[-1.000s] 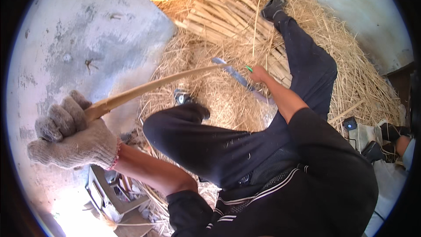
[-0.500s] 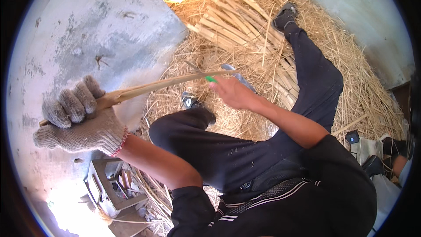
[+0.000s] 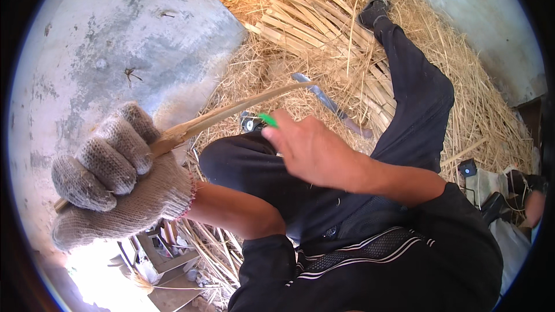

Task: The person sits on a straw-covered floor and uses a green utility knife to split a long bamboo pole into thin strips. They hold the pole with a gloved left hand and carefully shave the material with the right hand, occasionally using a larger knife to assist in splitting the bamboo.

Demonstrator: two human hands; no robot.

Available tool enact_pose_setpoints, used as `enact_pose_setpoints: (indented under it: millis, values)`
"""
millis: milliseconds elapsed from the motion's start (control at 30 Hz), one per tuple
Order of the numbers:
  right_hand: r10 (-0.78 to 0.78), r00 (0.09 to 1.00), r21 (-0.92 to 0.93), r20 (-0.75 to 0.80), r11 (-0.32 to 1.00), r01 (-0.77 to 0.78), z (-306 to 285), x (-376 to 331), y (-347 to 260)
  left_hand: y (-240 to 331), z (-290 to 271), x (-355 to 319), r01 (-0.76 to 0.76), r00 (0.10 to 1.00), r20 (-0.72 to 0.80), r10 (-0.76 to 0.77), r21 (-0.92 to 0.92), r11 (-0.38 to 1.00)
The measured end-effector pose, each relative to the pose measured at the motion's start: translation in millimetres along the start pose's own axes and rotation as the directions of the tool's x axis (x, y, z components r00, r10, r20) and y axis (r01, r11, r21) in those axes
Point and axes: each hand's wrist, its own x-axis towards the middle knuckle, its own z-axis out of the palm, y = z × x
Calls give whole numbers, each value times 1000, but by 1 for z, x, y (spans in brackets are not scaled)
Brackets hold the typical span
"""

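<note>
The gloved left grip (image 3: 118, 188) is clamped around one end of a split cane strip (image 3: 231, 112), which runs up and away to its right. The bare right grip (image 3: 315, 153) pinches a small green tool (image 3: 267, 119) just below the strip, above the straw (image 3: 462, 110).

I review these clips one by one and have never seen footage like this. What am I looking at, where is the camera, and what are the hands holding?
The camera sits on a person's head and looks down through a fisheye lens, so edges bend. There is no machine, only two hands. The left hand, in a knitted work glove, grips a long split cane strip. The bare right hand holds something with a small green end; what it is cannot be told. The person sits on a heap of straw with cut canes and a blade lying on it, beside a concrete floor.
</note>
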Motion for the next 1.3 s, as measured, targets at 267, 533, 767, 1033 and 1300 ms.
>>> enact_pose_setpoints:
  millis: [267, 533, 767, 1033, 1300]
  values:
    - [94, 993, -196, -75, 975, -107, 3, -2, 9, 0, 8, -6, -5, 990, 143, 2, 20, 1000]
    - [-24, 996, -74, -90, 997, 18, 1, -12, -32, 4, 29, -8, -35, 999, 12, 34, 94, 995]
    - [-154, 985, -7, -76, 988, 154, -10, -24, -56, 3, 35, -12, -46, 997, 60, 40, 110, 993]
    - [-21, 1000, 68, -7, 997, 22, -11, -24, -39, -3, 24, -14, -34, 999, 23, 34, -17, 999]
    - [129, 986, -254, -103, 955, -152, 13, 0, 55, -4, 26, -9, -59, 998, -23, 62, 84, 995]
